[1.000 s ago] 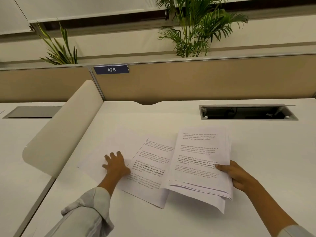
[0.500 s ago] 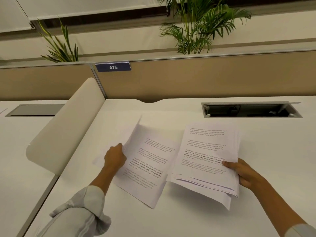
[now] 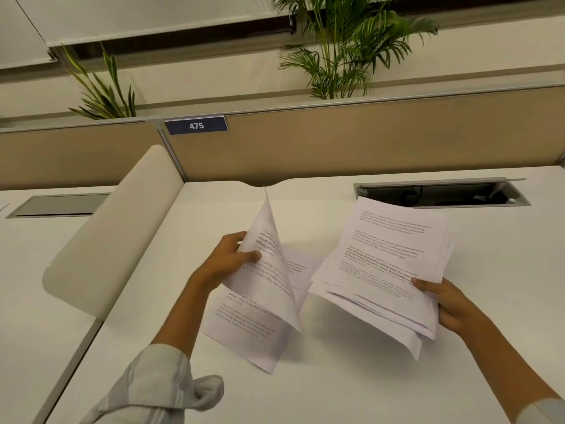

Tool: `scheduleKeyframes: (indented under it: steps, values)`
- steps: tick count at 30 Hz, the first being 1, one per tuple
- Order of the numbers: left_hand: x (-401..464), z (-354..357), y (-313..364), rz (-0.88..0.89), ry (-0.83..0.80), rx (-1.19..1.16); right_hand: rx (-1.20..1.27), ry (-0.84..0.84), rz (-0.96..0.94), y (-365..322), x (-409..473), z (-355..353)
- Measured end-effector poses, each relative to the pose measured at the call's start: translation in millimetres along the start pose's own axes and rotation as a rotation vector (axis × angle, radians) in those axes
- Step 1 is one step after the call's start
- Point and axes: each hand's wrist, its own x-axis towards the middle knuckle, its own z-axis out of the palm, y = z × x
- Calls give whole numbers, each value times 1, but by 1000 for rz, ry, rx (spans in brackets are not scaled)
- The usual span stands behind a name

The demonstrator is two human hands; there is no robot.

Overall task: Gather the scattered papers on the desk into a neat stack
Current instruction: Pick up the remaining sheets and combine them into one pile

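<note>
My left hand grips a few printed white sheets, lifted off the white desk; the top sheet curls upward and its far corner points up. The lower corner of these sheets hangs near the desk surface. My right hand holds a thicker stack of printed papers by its near right corner, thumb on top, raised and tilted above the desk. The stack's edges are uneven and fanned. The two bundles are side by side with a small gap between them.
A rounded cream divider panel stands to the left of the desk. An open cable tray slot lies at the back right. A beige partition with a "475" label closes the back, with plants behind it.
My left hand went from pressing flat on the loose sheets to gripping them and lifting them off the desk, moving right. My right hand raised its stack higher.
</note>
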Motion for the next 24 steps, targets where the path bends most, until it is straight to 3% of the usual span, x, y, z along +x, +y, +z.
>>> scheduleKeyframes:
  steps: [2,4,10,15,20,24]
  values:
    - [-4,-7,-18,-122,-45,-123,19,4,-5,0,-3,-7]
    - [-5,-6,-43,-224,-26,-68,33,7,-2,2,-6,-12]
    - [3,10,-97,-392,103,489,4,-13,31,10,-10,-15]
    - [2,26,-103,-508,230,774,-6,-20,50,11,-8,-7]
    - [4,23,-96,-564,270,745,10,-38,69,10,-6,-2]
    - [3,18,-94,-644,210,632,6,-46,77,11,-4,2]
